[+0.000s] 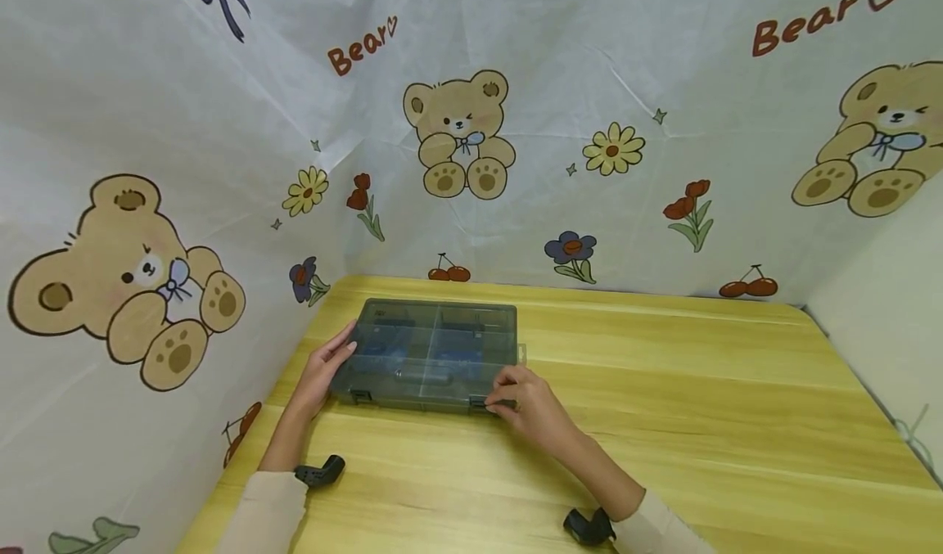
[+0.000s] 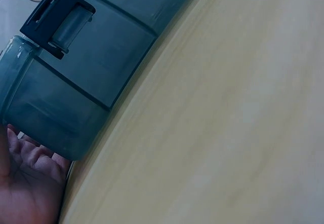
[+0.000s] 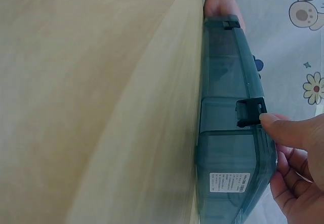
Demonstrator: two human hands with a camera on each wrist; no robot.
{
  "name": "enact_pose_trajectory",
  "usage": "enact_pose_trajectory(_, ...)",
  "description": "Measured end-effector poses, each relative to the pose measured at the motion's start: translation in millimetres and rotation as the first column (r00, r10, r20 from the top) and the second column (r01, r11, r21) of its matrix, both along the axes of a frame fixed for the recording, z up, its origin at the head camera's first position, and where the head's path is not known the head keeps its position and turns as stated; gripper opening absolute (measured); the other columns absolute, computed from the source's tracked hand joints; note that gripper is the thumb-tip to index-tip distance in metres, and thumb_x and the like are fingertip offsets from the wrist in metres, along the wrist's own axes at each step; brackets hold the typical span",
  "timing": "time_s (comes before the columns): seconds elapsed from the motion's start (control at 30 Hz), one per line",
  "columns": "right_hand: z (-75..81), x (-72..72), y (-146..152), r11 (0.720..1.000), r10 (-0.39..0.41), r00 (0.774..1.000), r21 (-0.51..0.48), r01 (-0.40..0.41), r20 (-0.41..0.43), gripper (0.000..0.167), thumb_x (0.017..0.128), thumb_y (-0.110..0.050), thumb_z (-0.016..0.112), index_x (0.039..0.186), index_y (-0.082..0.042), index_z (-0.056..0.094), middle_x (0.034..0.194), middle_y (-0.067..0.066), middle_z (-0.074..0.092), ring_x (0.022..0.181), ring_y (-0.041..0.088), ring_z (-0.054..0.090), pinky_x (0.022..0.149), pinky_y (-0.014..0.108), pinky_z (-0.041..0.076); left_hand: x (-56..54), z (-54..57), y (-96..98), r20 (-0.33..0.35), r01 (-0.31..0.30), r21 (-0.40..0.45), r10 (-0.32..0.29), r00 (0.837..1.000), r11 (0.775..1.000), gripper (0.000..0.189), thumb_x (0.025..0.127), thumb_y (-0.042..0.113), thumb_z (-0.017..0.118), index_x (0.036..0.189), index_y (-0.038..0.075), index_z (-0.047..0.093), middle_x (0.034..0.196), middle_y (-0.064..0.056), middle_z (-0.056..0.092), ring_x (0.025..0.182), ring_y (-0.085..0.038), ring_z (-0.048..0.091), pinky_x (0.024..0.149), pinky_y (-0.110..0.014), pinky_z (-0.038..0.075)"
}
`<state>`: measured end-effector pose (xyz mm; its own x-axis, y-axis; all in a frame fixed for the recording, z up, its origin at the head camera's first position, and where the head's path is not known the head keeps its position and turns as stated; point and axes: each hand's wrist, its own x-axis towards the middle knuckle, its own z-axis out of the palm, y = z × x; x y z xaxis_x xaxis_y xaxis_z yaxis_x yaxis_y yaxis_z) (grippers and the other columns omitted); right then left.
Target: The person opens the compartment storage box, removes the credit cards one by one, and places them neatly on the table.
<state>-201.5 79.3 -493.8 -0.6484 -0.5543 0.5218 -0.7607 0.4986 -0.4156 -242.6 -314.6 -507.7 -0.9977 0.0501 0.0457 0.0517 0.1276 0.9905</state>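
Note:
A translucent grey-green plastic storage box lies on the table with its lid down. Small dark items show faintly through the lid. Its front carries two dark latches, the left latch and the right latch. My left hand grips the box's left side, thumb on the lid's edge and fingers curled against the side wall. At the front right corner, my right hand has its thumb tip on the right latch. Its other fingers curl against the lid's edge.
The box stands on a yellow wood-grain table. A white curtain printed with bears and flowers hangs behind and to the left. A white label is stuck to the box's front. Black wrist devices sit at both cuffs.

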Motion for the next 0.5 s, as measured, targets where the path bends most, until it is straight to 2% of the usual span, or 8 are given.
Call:
enact_pose_trajectory(0.13,-3.3,0.5,-0.6,0.999,0.033,0.999,-0.018,-0.033,-0.027,0.009,0.076,-0.004,0.087,0.077,-0.011,0.082,0.087,-0.002,0.058,0.081,0.014,0.05,0.069,0.027,0.049,0.3,-1.8,-0.4,-0.001,0.0,-0.003,0.0,1.0,1.0,0.057,0.107,0.019,0.055,0.158,0.004,0.033,0.165,-0.011,0.026,0.153,-0.032,0.019,0.123,-0.051,0.015)
enact_pose_trajectory(0.3,-4.8,2.0,-2.9,0.998,0.055,0.994,0.013,-0.054,-0.097,0.015,0.069,-0.007,0.092,0.069,-0.013,0.079,0.082,0.001,0.05,0.078,0.015,0.037,0.069,0.03,0.035,-0.2,-1.4,-0.2,-0.009,0.007,-0.007,-0.007,1.0,1.0,0.058,0.107,0.02,0.055,0.158,0.003,0.033,0.166,-0.012,0.025,0.153,-0.032,0.019,0.123,-0.052,0.015)
enact_pose_trajectory(0.5,-5.6,3.8,-4.7,0.998,0.042,0.996,0.047,-0.039,-0.077,0.016,0.068,-0.008,0.094,0.072,-0.015,0.08,0.084,-0.003,0.049,0.078,0.013,0.034,0.071,0.031,0.031,0.4,-0.2,-0.4,-0.005,0.007,-0.012,-0.007,1.0,1.0,0.058,0.107,0.022,0.055,0.158,0.005,0.033,0.166,-0.01,0.025,0.153,-0.03,0.02,0.122,-0.05,0.017)
